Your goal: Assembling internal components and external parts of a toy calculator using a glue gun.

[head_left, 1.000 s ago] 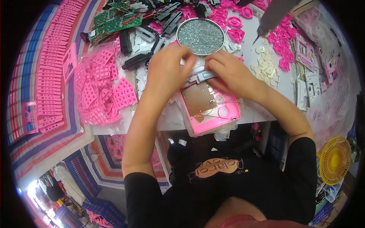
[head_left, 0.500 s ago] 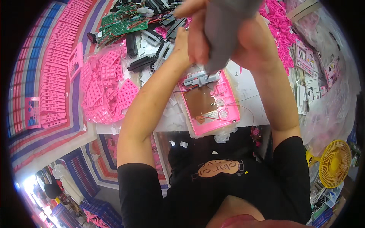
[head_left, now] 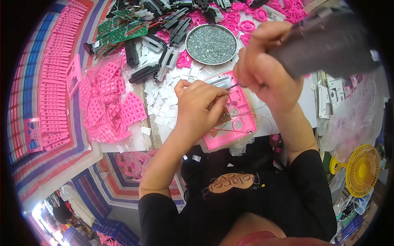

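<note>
My right hand (head_left: 273,76) is wrapped round a dark grey power screwdriver (head_left: 324,45), held tilted. Its thin bit points left, down at a grey plastic part (head_left: 221,82) at the far end of an open pink plastic case (head_left: 251,119). Over the left side of that case lies my left hand (head_left: 199,102), fingers bent and thumb pressed in near the grey part. Whatever its fingertips hold is hidden. Partly under this hand, a brown circuit board (head_left: 223,120) sits in the case, with thin red wires trailing across it.
Beyond the case stands a round metal dish (head_left: 211,64) of small screws. White squares (head_left: 164,98), black and grey plastic parts (head_left: 143,73), green circuit boards (head_left: 127,33) and pink rings (head_left: 247,26) surround it. Pink keypads (head_left: 108,98) fill a bag at left. A yellow fan (head_left: 362,170) is at right.
My left hand has come back from the far side onto the case. The screwdriver has swung right and tilted, its bit still near the grey part. The dish of screws has come into view.
</note>
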Available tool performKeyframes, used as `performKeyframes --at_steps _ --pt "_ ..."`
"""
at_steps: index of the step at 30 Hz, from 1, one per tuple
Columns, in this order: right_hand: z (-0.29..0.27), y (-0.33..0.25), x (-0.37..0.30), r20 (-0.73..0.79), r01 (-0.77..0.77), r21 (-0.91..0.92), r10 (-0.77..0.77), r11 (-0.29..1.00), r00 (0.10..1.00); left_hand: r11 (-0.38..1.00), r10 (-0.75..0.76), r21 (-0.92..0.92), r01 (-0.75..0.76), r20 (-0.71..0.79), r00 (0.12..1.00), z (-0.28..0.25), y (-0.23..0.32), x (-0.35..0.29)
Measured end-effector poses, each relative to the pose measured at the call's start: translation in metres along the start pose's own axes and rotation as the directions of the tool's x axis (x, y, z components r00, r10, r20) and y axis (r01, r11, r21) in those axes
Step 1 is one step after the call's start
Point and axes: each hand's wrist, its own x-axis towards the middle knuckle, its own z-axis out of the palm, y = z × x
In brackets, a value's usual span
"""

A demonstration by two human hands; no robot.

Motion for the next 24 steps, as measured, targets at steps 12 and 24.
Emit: performKeyframes --at_steps 12,24 --pt "-0.001 0.007 -0.011 0.018 -0.028 -0.051 0.029 0.998 0.999 0.981 0.025 0.195 -0.006 -0.095 0.995 0.006 0.005 0.001" --pt "-0.012 0.057 -0.005 -0.089 -0.047 -0.336 0.018 0.941 0.996 0.932 -0.049 0.358 0.048 -0.005 0.999 0.011 -0.007 0.002"
